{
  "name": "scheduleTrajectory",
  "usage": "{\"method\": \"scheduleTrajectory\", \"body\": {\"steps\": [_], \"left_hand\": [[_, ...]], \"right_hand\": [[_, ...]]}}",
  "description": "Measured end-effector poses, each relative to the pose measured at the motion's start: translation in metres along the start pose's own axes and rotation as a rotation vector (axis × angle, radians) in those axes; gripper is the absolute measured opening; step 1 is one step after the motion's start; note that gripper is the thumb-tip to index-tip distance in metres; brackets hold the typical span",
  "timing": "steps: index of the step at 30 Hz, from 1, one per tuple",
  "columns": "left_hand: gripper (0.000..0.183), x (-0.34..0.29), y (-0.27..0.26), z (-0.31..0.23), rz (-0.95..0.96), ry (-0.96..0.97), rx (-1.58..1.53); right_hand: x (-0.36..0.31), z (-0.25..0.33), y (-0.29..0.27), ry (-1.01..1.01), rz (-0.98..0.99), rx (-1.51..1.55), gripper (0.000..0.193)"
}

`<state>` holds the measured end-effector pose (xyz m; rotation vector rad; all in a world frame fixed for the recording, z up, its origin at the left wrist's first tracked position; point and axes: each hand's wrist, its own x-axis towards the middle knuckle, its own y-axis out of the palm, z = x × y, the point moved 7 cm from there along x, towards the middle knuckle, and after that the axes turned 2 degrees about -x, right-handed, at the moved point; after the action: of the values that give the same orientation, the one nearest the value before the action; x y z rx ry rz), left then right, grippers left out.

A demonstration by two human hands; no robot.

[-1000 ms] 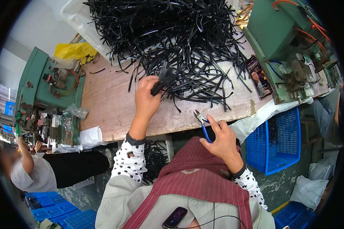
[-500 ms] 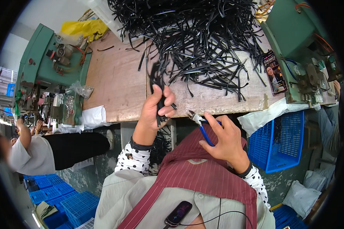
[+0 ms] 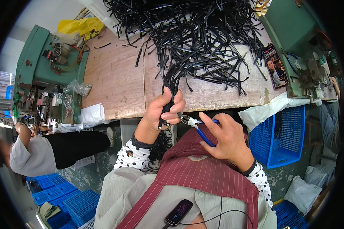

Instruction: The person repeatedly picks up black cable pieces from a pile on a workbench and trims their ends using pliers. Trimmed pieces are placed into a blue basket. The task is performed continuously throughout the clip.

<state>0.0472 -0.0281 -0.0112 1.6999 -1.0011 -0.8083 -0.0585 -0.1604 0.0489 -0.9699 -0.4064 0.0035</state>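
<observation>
My left hand is closed round a bundle of black eyeglass temples. Their curved tips point away over the table, and the straight ends stick out below my fingers. In my right hand is a pair of cutting pliers with blue handles. The metal jaws are right beside my left fingertips, near the end of one temple; whether they touch it I cannot tell. Beyond my hands a large heap of black temples spreads over the wooden table.
Green machines flank the table, and a phone leans against the right one. A blue crate stands below on the right. Stacked blue crates are at lower left, where another person works. A thin cable crosses my front.
The bundle in my left hand has swung slightly right and stopped blurring. The pliers have shifted left, with their jaws now close against the left fingers.
</observation>
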Motion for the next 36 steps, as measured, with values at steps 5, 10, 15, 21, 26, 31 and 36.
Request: {"method": "scheduleTrajectory", "body": {"steps": [5,10,15,21,26,31,36], "left_hand": [[0.042,-0.001,0.005,-0.002,0.091,0.091,0.101],[0.039,-0.012,0.009,-0.005,-0.067,0.562,0.364],[0.042,-0.024,0.033,-0.003,-0.191,0.89,0.761],[0.039,-0.024,0.03,0.002,-0.174,0.957,0.816],[0.037,-0.02,0.015,0.001,-0.263,0.775,0.536],[0.031,-0.018,-0.008,0.006,-0.262,0.596,0.133],[0.025,-0.068,-0.034,-0.018,-0.44,0.689,0.629]], "right_hand": [[-0.001,-0.001,-0.001,-0.016,0.043,0.037,0.074],[-0.003,-0.01,0.003,0.068,0.022,0.131,0.076],[-0.009,-0.011,0.015,0.207,0.075,0.373,0.083],[-0.011,-0.014,0.017,0.222,0.1,0.403,0.083],[-0.017,-0.017,0.022,0.279,0.155,0.411,0.08],[-0.017,-0.014,0.025,0.302,0.158,0.441,0.078],[-0.02,-0.015,0.027,0.318,0.171,0.393,0.078]]}}
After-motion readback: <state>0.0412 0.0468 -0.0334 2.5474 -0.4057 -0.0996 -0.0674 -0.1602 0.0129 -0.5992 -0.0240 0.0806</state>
